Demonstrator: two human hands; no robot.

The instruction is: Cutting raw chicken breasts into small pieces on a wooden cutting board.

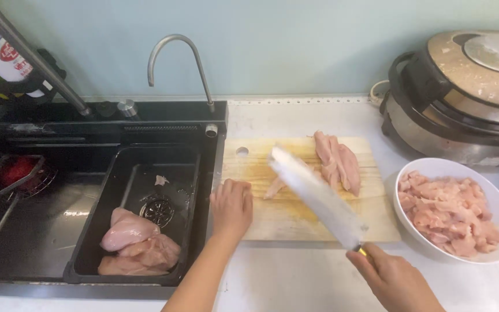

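Left hand [231,207]: grip empty, fingers curled loosely on the pale wooden chopping board [272,222].
Right hand [394,277]: grip closed around the broad steel cleaver [316,196], raised beside the raw pink chicken strips [337,162].

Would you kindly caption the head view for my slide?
Right hand lifts a cleaver over the cutting board, left hand resting on it.

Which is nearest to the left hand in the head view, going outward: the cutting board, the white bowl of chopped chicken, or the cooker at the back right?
From the left hand:
1. Cutting board, under the hand, at its left edge.
2. White bowl, to the right, past the board.
3. Cooker, back right corner, farthest.
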